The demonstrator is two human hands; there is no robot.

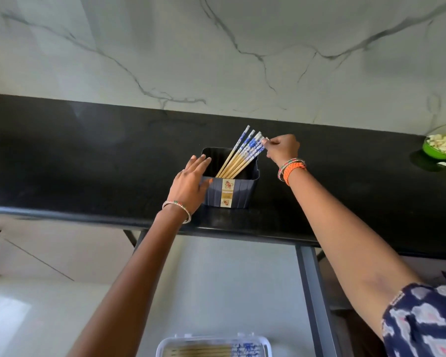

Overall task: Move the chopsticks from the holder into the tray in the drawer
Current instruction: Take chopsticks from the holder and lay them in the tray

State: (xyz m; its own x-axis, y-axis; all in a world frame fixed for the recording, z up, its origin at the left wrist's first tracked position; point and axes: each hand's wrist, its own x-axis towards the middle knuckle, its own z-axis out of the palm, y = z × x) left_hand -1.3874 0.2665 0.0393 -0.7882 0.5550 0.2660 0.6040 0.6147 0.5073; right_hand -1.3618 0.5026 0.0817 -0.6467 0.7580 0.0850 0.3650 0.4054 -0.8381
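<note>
A dark blue ribbed holder (238, 193) with a flowered label stands on the black counter. Several wooden chopsticks (242, 153) with blue-and-white patterned tops lean out of it toward the upper right. My right hand (281, 148) pinches the top of the rightmost chopstick. My left hand (189, 182) rests on the holder's left rim and side, fingers straight. At the bottom edge, a clear plastic tray (213, 346) in the open drawer holds several chopsticks lying flat.
The black counter (88, 163) runs across the view, with a marble-look wall behind it. A green bowl (439, 148) of pale pieces sits at the far right, with a few pieces loose beside it. The pale drawer floor (216, 292) lies below the counter edge.
</note>
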